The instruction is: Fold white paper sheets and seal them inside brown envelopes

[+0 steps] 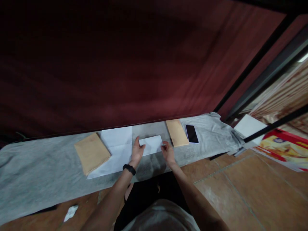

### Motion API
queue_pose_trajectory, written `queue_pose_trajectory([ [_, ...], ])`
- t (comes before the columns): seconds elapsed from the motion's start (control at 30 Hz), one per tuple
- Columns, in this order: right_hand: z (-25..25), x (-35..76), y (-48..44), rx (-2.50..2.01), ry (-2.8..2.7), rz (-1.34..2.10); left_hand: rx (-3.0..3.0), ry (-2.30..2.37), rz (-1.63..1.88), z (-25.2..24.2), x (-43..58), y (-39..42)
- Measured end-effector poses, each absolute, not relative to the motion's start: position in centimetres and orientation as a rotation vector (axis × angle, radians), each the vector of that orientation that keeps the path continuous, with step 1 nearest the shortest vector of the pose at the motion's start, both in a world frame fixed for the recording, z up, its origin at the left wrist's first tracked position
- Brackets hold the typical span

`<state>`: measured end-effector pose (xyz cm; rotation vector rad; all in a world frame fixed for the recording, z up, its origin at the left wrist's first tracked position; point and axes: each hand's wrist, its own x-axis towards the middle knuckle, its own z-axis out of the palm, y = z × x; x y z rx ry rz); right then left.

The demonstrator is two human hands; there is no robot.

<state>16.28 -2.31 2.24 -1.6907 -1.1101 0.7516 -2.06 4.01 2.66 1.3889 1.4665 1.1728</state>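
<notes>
A small white folded sheet of paper (151, 145) is held level between my two hands, over the grey cloth in front of me. My left hand (137, 150), with a black band on the wrist, grips its left end, thumb on top. At the right end, my right hand (167, 152) pinches the paper between thumb and fingers. Left of my hands lie larger white sheets (120, 141), partly covered by a stack of brown envelopes (92, 153). Another brown envelope (177, 133) rests just beyond my right hand.
A grey cloth (43, 170) covers the long narrow surface. A phone (192, 133) with a dark screen lies right of the single envelope. Dark red fabric (144, 64) rises behind. On the tiled floor (240, 192) are a red and yellow box (284, 147) and a crumpled white scrap (71, 213).
</notes>
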Motion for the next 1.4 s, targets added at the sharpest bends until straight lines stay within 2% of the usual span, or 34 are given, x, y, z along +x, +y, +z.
queue_pose_trajectory([
  [0.2, 2.3, 15.9, -3.0, -1.95, -1.446, 0.512, 1.829, 1.669, 1.018, 2.3, -1.5, 4.2],
  [0.43, 2.0, 16.0, -2.8, -2.056, -1.695, 0.33, 2.2, 1.883, 0.733, 2.2, 0.2, 2.1],
  [0.67, 2.2, 16.0, -2.8, -2.077, -1.769, 0.229, 2.589, 1.482, 0.362, 1.2, 2.6, 1.0],
  [0.97, 0.9, 14.9, -1.0, -1.846, -1.939, 0.172, 2.681, 1.541, 0.277, -0.9, 2.4, 1.3],
  [1.2, -0.4, 15.2, -1.4, -1.903, -2.001, 0.045, 2.643, 1.619, 0.437, -0.3, -0.8, 1.0],
  [1.4, -0.9, 15.0, -1.5, -1.924, -1.986, -0.042, 2.511, 1.805, 0.441, 0.0, -2.1, 0.8],
])
